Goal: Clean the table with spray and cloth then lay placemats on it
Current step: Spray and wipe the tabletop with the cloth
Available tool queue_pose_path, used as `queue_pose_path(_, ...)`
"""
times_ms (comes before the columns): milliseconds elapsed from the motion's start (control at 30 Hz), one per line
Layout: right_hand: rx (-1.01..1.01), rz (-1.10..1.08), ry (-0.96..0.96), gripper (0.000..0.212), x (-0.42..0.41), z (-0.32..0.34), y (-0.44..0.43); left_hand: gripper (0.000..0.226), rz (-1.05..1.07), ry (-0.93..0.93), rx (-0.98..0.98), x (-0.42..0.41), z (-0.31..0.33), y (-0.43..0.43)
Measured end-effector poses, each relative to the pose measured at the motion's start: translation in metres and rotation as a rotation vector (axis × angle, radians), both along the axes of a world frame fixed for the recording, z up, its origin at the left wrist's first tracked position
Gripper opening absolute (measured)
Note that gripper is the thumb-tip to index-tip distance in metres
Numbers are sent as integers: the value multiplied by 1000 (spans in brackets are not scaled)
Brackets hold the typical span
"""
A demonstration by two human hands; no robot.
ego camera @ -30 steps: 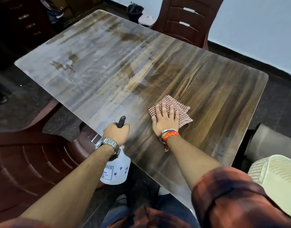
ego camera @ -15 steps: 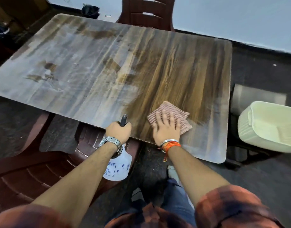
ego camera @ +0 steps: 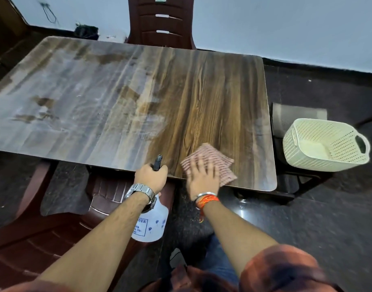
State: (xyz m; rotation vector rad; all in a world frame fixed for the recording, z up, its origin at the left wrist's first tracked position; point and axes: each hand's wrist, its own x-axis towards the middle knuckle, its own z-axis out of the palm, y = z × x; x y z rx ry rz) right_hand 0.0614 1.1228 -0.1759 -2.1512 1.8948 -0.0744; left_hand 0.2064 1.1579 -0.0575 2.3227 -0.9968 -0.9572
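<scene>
— How is the light?
— Dim and soft, with no hard shadows. The pale wall [ego camera: 286,28] is the brightest area, and the floor [ego camera: 328,218] is nearly black, with one small glint below the worktop's [ego camera: 212,102] near edge.
— Any glare?
— A milky sheen covers the worktop's left half; the right half shows its grain cleanly.
— Sharpness?
— The right hand [ego camera: 203,178] and the cloth [ego camera: 214,159] under it are smeared by blur. The cream basket [ego camera: 307,152] is crisp. The worktop's edges bow outward, and the frame's corners stretch.

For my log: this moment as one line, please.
phase: wipe | left hand: grips spray bottle | right hand: presses cloth on table
</scene>
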Motion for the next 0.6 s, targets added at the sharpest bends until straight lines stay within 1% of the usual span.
queue_pose_path(67, 22, 244, 19, 53, 27, -1, 2, 27, 3, -1, 3, 3, 1, 1)
queue_pose_path(100, 34, 318, 17, 52, 32, -2, 1, 27, 1, -7, 5, 4, 2, 1)
queue_pose_path(200, -1, 394, 28, 51, 17, -2, -7, 27, -1, -4, 4, 4, 4, -1)
queue_pose_path(267, 3, 322, 33, 52, -5, -2, -13, 25, -3, 11, 6, 2, 6, -2)
queue_pose_path(400, 3, -9, 45, 53, -54, 1, -24, 28, -32, 15, 0, -10, 9, -7)
queue_pose_path(433, 15, -37, 49, 53, -63, 2, -28, 27, -46, 15, -3, -14, 11, -10)
queue_pose_path(500, 40, -22, 52, 54, -74, 5, -32, 24, -55, 42, 0, -22, 11, -17)
queue_pose_path(600, 20, -5, 53, 61, -76, 5, -30, 21, -29, 62, -17, -30, 10, -31)
